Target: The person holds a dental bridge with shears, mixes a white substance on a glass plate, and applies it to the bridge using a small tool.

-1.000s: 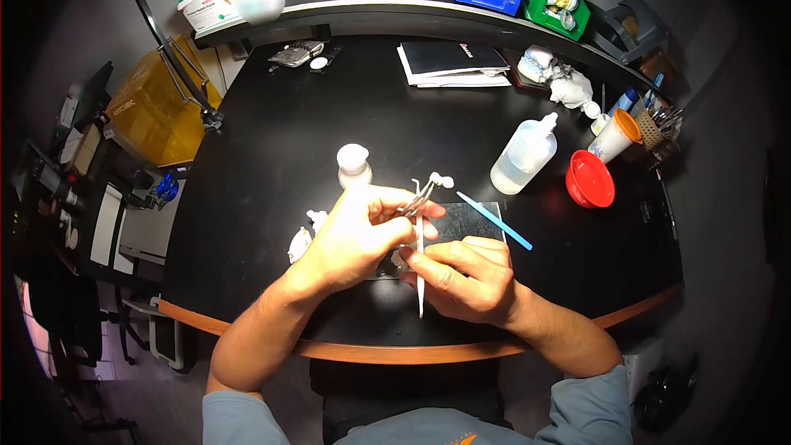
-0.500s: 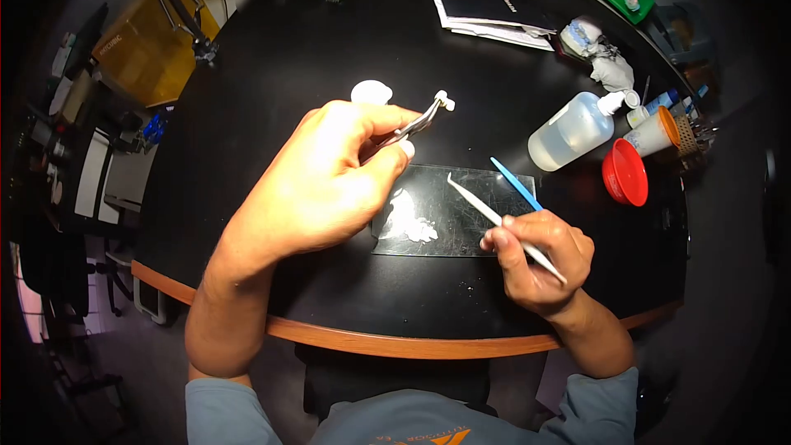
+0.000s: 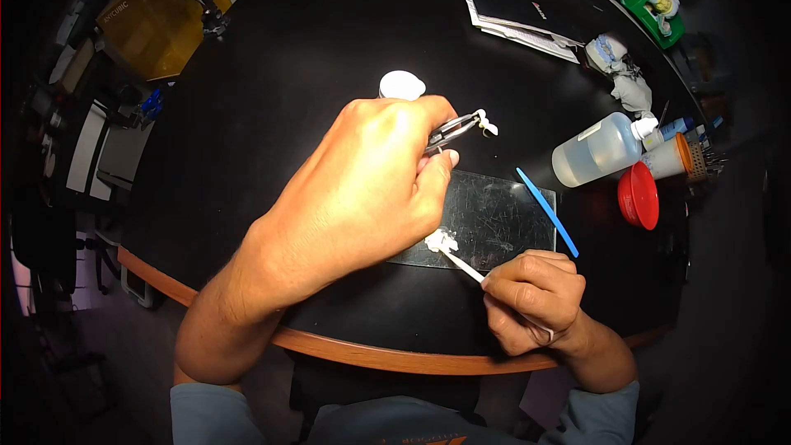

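My left hand (image 3: 362, 173) is closed around metal tweezers (image 3: 451, 130), raised above the table. A small white piece (image 3: 486, 122) sits at the tweezers' tips. In my right hand (image 3: 534, 301) is a thin white tool (image 3: 463, 265), its tip touching a white paste heap (image 3: 442, 241) on the glass plate (image 3: 503, 218). Part of the plate is hidden under my left hand. A blue stick (image 3: 548, 212) lies across the plate's right edge. Just beyond my left hand stands a round white container (image 3: 401, 85).
To the right are a clear liquid bottle (image 3: 597, 151), a red bowl (image 3: 638, 196) and an orange-rimmed cup (image 3: 666, 156). Papers with a black folder (image 3: 527, 16) lie at the back, near crumpled white tissue (image 3: 633, 92). The table's wooden edge (image 3: 371, 353) runs along the front.
The white tool's tip has come down onto the paste, and my right hand has turned and lowered. My left hand has shifted right with the tweezers. The view has shifted slightly too.
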The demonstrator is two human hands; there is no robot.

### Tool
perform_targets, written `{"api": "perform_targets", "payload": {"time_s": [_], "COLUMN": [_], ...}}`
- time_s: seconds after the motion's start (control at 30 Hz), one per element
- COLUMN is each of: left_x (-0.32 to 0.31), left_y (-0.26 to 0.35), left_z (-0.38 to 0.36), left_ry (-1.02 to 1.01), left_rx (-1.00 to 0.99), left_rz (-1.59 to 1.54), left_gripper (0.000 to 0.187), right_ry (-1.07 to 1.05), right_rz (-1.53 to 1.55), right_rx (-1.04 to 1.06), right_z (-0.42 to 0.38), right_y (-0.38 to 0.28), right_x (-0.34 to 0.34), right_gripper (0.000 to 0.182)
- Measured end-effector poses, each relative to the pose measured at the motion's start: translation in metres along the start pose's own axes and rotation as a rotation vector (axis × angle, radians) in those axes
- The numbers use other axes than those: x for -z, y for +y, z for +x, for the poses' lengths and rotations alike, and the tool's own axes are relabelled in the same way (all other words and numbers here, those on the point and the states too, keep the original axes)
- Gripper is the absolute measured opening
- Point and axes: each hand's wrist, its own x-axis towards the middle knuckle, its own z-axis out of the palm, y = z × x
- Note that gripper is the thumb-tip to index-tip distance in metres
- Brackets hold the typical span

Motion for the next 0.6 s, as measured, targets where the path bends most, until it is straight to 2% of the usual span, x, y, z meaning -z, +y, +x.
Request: {"api": "perform_targets", "payload": {"time_s": [0.13,0.6], "left_x": [-0.0086,-0.0096], "left_y": [-0.0096,-0.0046], "left_z": [-0.0014,-0.0033], "left_ry": [0.099,0.055], "left_rx": [-0.161,-0.229], "left_rz": [0.119,0.256], "left_gripper": [0.031,0.036], "right_ry": [0.019,0.021], "right_rz": [-0.006,-0.002], "right_rx": [0.003,-0.037], "right_z": [0.0011,0.0010], "right_y": [-0.0003,-0.0053], "right_x": [-0.0021,-0.0013], "right_gripper": [0.018,0.018]}}
